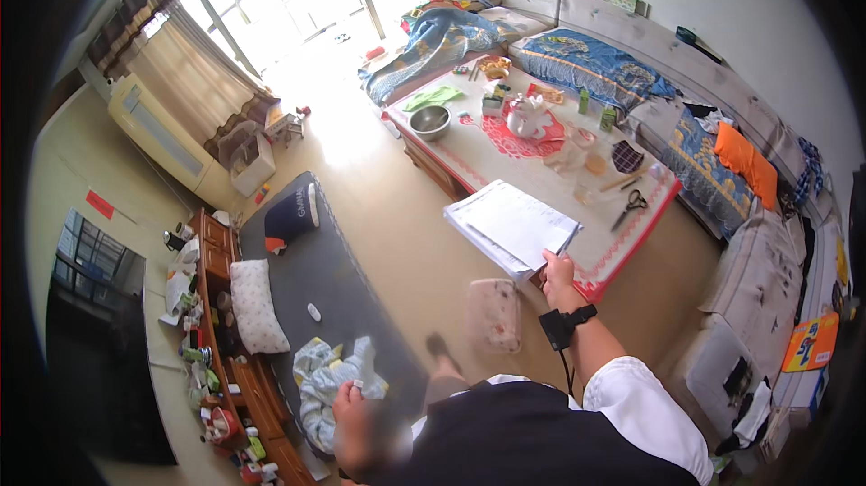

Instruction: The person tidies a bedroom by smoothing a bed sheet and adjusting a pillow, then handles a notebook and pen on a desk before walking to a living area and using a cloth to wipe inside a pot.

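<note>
My right hand (560, 278) grips the near corner of a thick stack of papers (517, 225), with a blank-looking sheet on top that bears faint writing. The stack is held out over the near left edge of the coffee table (629, 263). At the lower left, my left hand (348, 415) has its thumb and fingers closed on a small white object (358, 384), too small to identify. Behind that hand a crumpled light-blue patterned blanket (321, 371) lies on a grey floor mattress (291, 283). A black device is strapped to my right wrist.
Scissors (630, 209), a metal bowl (430, 122) and a white teapot (526, 115) stand on the table. A pink plastic bin (495, 315) is on the floor close ahead. An L-shaped sofa (731, 290) runs along the right; a cluttered wooden TV cabinet (254, 384) lines the left.
</note>
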### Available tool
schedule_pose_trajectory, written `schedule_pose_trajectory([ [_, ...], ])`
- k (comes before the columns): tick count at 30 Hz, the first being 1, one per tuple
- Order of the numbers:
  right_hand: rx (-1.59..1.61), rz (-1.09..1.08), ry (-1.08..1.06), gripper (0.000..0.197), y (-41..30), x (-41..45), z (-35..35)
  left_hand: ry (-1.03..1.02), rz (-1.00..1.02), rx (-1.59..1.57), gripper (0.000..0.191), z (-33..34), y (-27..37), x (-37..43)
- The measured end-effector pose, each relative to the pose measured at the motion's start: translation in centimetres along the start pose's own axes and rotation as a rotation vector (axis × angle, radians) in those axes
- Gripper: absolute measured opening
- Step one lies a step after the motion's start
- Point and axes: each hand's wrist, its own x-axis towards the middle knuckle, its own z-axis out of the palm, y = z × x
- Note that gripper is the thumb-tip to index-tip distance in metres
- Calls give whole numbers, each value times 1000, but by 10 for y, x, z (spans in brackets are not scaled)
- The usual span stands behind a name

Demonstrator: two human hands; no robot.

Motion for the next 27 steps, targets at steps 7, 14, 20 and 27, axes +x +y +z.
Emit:
schedule_pose_trajectory([
  [7,152,56,246,18,26,65,121,-201,216,95,19,5,7,232],
  [14,285,103,508,12,44,95,184,-415,555,318,16,40,132,446],
  [20,462,165,504,11,67,155,218,-716,870,492,22,136,193,517],
  [27,607,230,536,23,99,254,297,-847,854,592,25,199,214,595],
])
